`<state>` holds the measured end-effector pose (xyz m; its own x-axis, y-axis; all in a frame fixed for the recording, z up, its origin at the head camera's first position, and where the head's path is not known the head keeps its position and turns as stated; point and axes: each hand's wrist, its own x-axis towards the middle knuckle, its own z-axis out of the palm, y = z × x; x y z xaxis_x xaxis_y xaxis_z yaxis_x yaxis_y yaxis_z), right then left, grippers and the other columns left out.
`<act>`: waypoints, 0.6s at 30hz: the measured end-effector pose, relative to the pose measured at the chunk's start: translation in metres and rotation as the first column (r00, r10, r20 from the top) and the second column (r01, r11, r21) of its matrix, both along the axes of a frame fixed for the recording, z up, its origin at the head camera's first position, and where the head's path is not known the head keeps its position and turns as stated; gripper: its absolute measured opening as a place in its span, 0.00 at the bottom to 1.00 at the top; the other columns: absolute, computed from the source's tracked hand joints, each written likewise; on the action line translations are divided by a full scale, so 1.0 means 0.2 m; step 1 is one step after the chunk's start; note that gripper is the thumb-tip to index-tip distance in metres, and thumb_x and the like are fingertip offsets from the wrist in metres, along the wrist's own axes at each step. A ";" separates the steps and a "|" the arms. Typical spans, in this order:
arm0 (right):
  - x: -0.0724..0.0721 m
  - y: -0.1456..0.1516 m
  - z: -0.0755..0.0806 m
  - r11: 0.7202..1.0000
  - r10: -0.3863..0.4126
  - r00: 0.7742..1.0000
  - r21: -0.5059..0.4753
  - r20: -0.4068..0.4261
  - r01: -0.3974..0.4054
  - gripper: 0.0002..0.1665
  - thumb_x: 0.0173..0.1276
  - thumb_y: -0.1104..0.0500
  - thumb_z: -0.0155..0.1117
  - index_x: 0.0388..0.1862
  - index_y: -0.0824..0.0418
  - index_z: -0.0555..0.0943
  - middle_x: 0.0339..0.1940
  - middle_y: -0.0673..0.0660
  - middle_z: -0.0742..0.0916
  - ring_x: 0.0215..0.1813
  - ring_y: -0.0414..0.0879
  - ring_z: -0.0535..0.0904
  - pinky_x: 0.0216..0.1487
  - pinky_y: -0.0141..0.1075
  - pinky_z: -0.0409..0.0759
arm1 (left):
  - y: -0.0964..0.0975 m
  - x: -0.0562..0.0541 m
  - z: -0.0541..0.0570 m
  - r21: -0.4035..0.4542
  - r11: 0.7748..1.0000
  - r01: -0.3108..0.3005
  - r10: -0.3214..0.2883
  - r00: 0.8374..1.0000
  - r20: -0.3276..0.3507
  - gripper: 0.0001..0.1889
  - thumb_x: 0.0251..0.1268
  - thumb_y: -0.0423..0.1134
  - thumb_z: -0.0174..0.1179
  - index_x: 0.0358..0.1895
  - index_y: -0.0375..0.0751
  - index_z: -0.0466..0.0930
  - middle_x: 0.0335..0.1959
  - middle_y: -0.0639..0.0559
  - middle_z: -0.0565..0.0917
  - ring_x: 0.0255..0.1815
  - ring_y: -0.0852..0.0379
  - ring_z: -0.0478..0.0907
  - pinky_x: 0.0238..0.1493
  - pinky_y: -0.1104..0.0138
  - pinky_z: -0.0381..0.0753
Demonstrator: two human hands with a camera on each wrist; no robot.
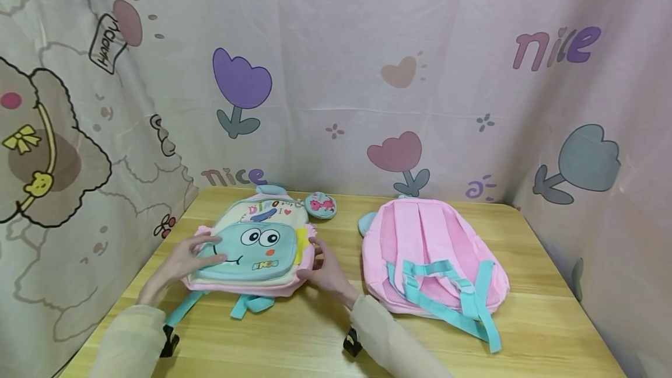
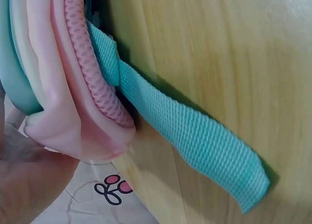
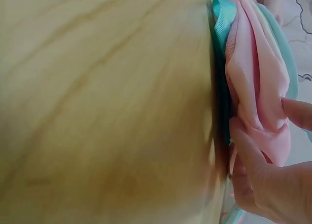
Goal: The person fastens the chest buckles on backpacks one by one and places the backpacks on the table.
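A small pink backpack (image 1: 301, 286) lies front up on the left of the table, its mint pocket printed with a cartoon face. My left hand (image 1: 185, 261) rests on its left side, the thumb reaching over the pocket near the printed mouth. From the right, my right hand (image 1: 328, 270) pinches the pink side fabric (image 3: 258, 87), which bunches between thumb and fingers in the right wrist view. A teal strap (image 2: 180, 131) trails from the bag's lower left corner onto the wood. A round charm (image 1: 321, 205) hangs off the upper right of the bag.
To the right, a second pink backpack (image 1: 380, 249) lies with its shoulder straps up and teal webbing (image 1: 485, 302) spilling toward the near edge. Black buckles (image 1: 353, 342) lie by the forearms. Printed curtains (image 1: 336, 74) enclose the wooden table (image 1: 546, 308) at the back and sides.
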<state>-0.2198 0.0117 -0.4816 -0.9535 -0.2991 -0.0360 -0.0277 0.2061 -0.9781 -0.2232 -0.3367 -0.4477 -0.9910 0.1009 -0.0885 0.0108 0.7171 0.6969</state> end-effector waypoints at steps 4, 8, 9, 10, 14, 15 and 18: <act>-0.01 0.01 0.01 1.000 -0.004 1.000 -0.024 0.005 0.004 0.49 0.57 0.67 0.75 0.76 0.59 0.64 0.55 0.63 0.76 0.50 0.51 0.80 0.50 0.36 0.82 | 0.00 0.00 0.00 0.011 1.000 0.004 -0.004 1.000 -0.001 0.37 0.61 0.52 0.70 0.68 0.33 0.72 0.77 0.24 0.57 0.75 0.17 0.48 0.65 0.24 0.53; -0.01 0.03 0.02 0.996 0.003 1.000 -0.090 0.012 -0.002 0.51 0.56 0.69 0.75 0.77 0.62 0.62 0.55 0.64 0.75 0.49 0.53 0.83 0.49 0.36 0.84 | -0.01 0.00 0.00 0.022 1.000 0.015 -0.015 1.000 -0.002 0.37 0.62 0.52 0.70 0.69 0.32 0.71 0.78 0.26 0.56 0.76 0.18 0.48 0.66 0.25 0.53; -0.01 0.03 0.02 0.995 0.001 1.000 -0.097 0.005 -0.001 0.51 0.56 0.70 0.74 0.77 0.63 0.63 0.55 0.65 0.75 0.50 0.54 0.83 0.50 0.37 0.85 | -0.01 0.01 0.00 0.021 1.000 0.021 -0.021 1.000 -0.003 0.38 0.62 0.52 0.69 0.69 0.33 0.71 0.78 0.26 0.56 0.76 0.18 0.48 0.66 0.25 0.53; -0.01 0.04 0.02 0.995 0.000 1.000 -0.105 -0.001 0.000 0.51 0.56 0.70 0.74 0.77 0.64 0.63 0.56 0.65 0.76 0.52 0.55 0.83 0.51 0.38 0.85 | -0.01 0.01 0.00 0.019 0.999 0.026 -0.026 1.000 -0.006 0.38 0.62 0.53 0.69 0.70 0.33 0.70 0.78 0.27 0.56 0.76 0.18 0.48 0.65 0.25 0.54; 0.00 0.05 0.04 0.996 -0.025 0.999 -0.086 -0.030 0.023 0.49 0.56 0.68 0.74 0.77 0.65 0.64 0.60 0.66 0.78 0.57 0.57 0.80 0.56 0.41 0.84 | -0.03 0.02 -0.01 0.012 0.999 0.052 -0.051 0.998 -0.022 0.38 0.63 0.53 0.69 0.70 0.35 0.70 0.79 0.28 0.55 0.75 0.18 0.49 0.64 0.24 0.55; 0.00 0.05 0.04 0.996 -0.032 0.999 -0.087 -0.034 0.029 0.49 0.56 0.67 0.74 0.76 0.64 0.65 0.61 0.66 0.78 0.58 0.57 0.80 0.57 0.41 0.84 | -0.03 0.03 -0.01 0.005 0.998 0.058 -0.058 0.998 -0.027 0.38 0.63 0.53 0.68 0.71 0.35 0.70 0.79 0.27 0.55 0.75 0.18 0.49 0.64 0.24 0.56; 0.00 0.06 0.05 0.994 -0.052 0.997 -0.095 -0.057 0.046 0.47 0.54 0.67 0.73 0.75 0.65 0.67 0.62 0.66 0.80 0.60 0.57 0.79 0.58 0.42 0.83 | -0.03 0.04 -0.01 0.006 0.998 0.066 -0.066 0.998 -0.022 0.37 0.64 0.52 0.68 0.71 0.37 0.70 0.79 0.28 0.55 0.75 0.18 0.50 0.63 0.24 0.56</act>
<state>-0.2201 0.0235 -0.4723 -0.9667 -0.2515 0.0474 -0.0787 0.1160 -0.9901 -0.2162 -0.3425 -0.4491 -0.9839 0.1663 -0.0658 0.0730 0.7094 0.7010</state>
